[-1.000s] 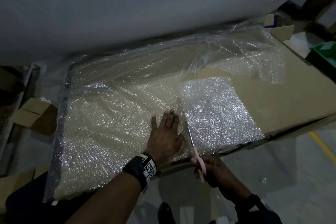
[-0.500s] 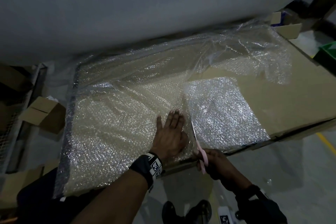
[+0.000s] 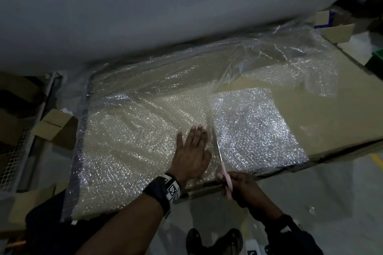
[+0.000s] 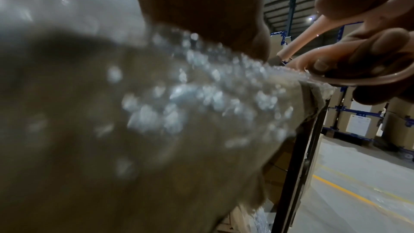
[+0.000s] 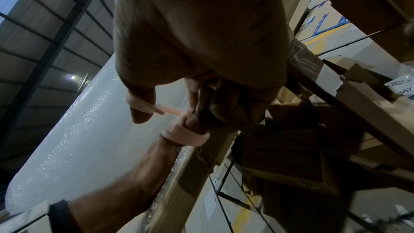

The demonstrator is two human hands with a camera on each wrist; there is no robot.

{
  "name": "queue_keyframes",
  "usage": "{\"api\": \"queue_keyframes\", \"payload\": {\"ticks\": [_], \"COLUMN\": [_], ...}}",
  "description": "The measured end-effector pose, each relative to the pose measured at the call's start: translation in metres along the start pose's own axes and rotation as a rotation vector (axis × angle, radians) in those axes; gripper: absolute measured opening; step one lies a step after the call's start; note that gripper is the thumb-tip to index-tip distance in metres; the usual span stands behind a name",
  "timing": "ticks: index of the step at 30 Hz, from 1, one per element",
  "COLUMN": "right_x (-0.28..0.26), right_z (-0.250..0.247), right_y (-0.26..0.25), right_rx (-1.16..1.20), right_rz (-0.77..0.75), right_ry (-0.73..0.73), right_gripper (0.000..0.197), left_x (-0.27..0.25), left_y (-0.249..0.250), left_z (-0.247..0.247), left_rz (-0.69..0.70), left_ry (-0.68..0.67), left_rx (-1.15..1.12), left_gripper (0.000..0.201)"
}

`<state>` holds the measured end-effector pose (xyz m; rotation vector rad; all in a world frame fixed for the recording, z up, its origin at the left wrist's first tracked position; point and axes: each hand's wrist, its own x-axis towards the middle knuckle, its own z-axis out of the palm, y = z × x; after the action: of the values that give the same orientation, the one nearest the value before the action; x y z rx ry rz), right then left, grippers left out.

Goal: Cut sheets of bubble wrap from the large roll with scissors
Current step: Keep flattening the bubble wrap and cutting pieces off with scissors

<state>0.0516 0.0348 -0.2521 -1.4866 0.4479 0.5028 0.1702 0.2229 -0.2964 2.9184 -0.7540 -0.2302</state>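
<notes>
Under my work lies a big sheet of brown cardboard (image 3: pixel 323 114), spread flat across the bench. To my left an open cardboard box (image 3: pixel 55 126) sits low beside a wire mesh panel (image 3: pixel 12 157). At the far right corner stands another open carton (image 3: pixel 336 30), and past it the edge of a green bin (image 3: pixel 376 59). Below me I see my dark shoes (image 3: pixel 214 241) on the grey concrete floor (image 3: pixel 331 196), which carries a yellow painted line (image 3: pixel 377 160). Off my left wrist, blue racking (image 4: pixel 358 111) holds tall brown cartons.

Pink-handled scissors (image 3: pixel 220 155) mid-cut in flat bubble wrap (image 3: pixel 132 141).
</notes>
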Motion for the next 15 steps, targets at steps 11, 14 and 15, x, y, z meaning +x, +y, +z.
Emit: {"api": "queue_keyframes", "payload": {"ticks": [11,14,15], "right_x": [0.004,0.005,0.004], "right_z": [-0.011,-0.008,-0.006], "right_y": [0.002,0.002,0.001], "right_rx": [-0.069,-0.057,-0.049], "right_rz": [0.029,0.046,0.047], "right_ry": [-0.074,-0.062,-0.060], "right_gripper": [0.029,0.029,0.028], "left_x": [0.037,0.056,0.058], "left_y": [-0.031,-0.050,-0.055], "left_z": [-0.033,-0.033,-0.032], "left_rz": [-0.160,-0.166,-0.172], "left_ry": [0.170,0.005,-0.052], "left_rx": [-0.164,-0.089,-0.076], "left_gripper": [0.068,0.078,0.080]}}
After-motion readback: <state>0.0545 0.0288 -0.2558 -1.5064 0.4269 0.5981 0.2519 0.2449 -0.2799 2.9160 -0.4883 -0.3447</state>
